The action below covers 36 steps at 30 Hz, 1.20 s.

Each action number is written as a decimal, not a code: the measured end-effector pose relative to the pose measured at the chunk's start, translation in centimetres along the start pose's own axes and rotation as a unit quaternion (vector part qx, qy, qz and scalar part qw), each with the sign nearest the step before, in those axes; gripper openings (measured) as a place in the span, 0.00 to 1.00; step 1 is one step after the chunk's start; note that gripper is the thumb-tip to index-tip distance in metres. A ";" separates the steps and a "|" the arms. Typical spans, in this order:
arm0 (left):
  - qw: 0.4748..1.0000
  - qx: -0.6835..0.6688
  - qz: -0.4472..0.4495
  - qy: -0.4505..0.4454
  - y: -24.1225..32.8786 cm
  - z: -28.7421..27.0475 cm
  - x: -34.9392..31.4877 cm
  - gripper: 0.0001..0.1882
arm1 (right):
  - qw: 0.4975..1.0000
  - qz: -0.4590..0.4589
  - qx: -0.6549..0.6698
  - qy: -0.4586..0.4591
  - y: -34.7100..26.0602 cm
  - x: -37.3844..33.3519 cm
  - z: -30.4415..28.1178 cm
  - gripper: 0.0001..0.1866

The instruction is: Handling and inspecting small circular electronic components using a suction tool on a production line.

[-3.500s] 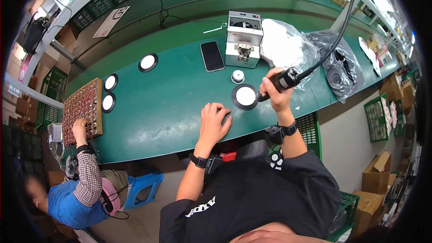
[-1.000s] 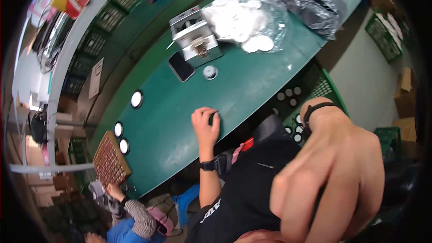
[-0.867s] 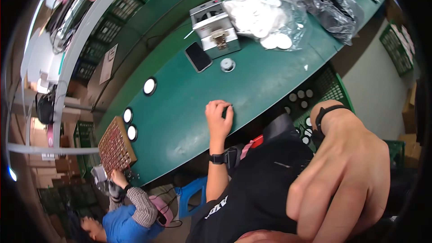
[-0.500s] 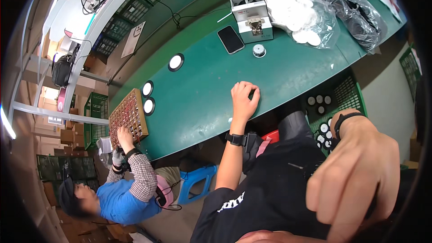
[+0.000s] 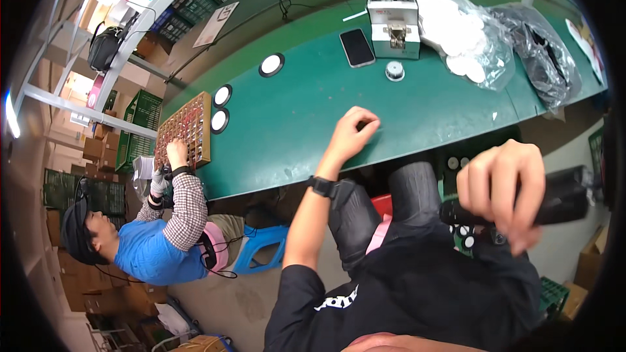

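Black tool [image 5: 566, 197], one, grasped in right hand [image 5: 503, 189], left hand [image 5: 354, 133] curled, contents unclear, three black-rimmed discs [image 5: 271, 65] on bench [image 5: 287, 140]

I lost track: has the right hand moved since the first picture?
Yes: the right hand moved from over the table to past its near edge, toward the body.

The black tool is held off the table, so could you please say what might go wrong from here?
If the right hand loosens its grip, the black tool might drop, perhaps toward the white round parts showing beneath it. Swung over the table, it could knock the silver round part.
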State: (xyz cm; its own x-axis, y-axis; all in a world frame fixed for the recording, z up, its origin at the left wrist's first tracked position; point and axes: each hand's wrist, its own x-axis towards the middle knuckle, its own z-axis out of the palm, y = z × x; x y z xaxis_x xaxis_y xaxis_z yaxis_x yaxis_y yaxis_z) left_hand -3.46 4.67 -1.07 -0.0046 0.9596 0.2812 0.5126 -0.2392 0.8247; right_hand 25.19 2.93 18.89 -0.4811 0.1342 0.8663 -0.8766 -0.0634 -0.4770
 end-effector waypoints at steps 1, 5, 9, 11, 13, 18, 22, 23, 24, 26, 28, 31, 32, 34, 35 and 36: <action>0.996 -0.066 -0.045 -0.036 -0.1 -1.3 0.9 0.06 | 0.999 0.020 -0.041 0.024 -0.7 -1.1 -1.2 0.09; 0.954 0.285 -0.016 0.096 -5.1 -15.4 2.4 0.14 | 0.955 0.090 -0.190 0.207 -1.0 -4.1 -2.6 0.10; 0.861 0.369 -0.278 0.216 -12.5 -26.9 4.0 0.28 | 0.871 0.145 -0.351 0.310 -0.9 -6.8 -6.0 0.13; 0.824 0.405 -0.316 0.240 -14.2 -28.5 5.1 0.31 | 0.846 0.147 -0.394 0.329 0.5 -7.1 -7.0 0.14; 0.782 0.435 -0.359 0.265 -16.4 -29.8 5.1 0.34 | 0.824 0.133 -0.402 0.376 1.6 -6.7 -7.6 0.14; 0.811 0.415 -0.338 0.235 -19.9 -29.6 2.3 0.36 | 0.788 0.155 -0.482 0.350 3.3 -5.8 -10.8 0.13; 0.879 0.407 -0.201 0.145 -16.5 -24.9 -0.1 0.35 | 0.781 0.190 -0.440 0.400 5.5 -6.1 -12.4 0.14; 0.894 0.405 -0.157 0.106 -14.8 -23.3 -0.6 0.34 | 0.780 0.192 -0.442 0.399 5.8 -6.3 -12.9 0.14; 0.902 0.402 -0.134 0.086 -13.3 -21.6 -1.5 0.34 | 0.795 0.187 -0.431 0.383 6.1 -6.7 -13.2 0.14; 0.911 0.393 -0.111 0.063 -9.9 -18.5 -1.8 0.33 | 0.818 0.182 -0.414 0.355 6.4 -7.4 -13.4 0.15; 0.923 0.381 -0.064 -0.006 -6.5 -16.3 -1.7 0.33 | 0.819 0.184 -0.418 0.347 6.6 -7.6 -13.8 0.15; 0.923 0.379 -0.010 0.063 -5.9 -16.6 2.3 0.33 | 0.816 0.187 -0.431 0.336 6.7 -7.8 -13.8 0.16; 0.927 0.366 -0.014 0.076 -7.3 -17.8 4.2 0.33 | 0.817 0.174 -0.431 0.342 6.9 -7.6 -13.9 0.17; 0.927 0.362 -0.043 0.093 -10.8 -20.4 7.1 0.33 | 0.817 0.150 -0.429 0.355 7.1 -7.5 -13.9 0.18; 0.922 0.370 -0.064 0.094 -11.7 -21.0 8.4 0.33 | 0.814 0.154 -0.433 0.356 7.1 -7.6 -13.9 0.18; 0.924 0.365 -0.063 0.092 -12.4 -21.2 8.7 0.33 | 0.815 0.147 -0.422 0.367 7.1 -7.7 -13.9 0.17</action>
State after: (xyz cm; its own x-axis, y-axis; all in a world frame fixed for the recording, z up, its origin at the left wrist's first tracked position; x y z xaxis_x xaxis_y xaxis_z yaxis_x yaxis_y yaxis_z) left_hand -28.02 12.86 1.58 -0.2152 0.9160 0.3385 0.9407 0.1013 0.3239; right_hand 22.83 15.18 6.76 -0.2621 0.8122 0.5212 -0.2558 0.4623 -0.8490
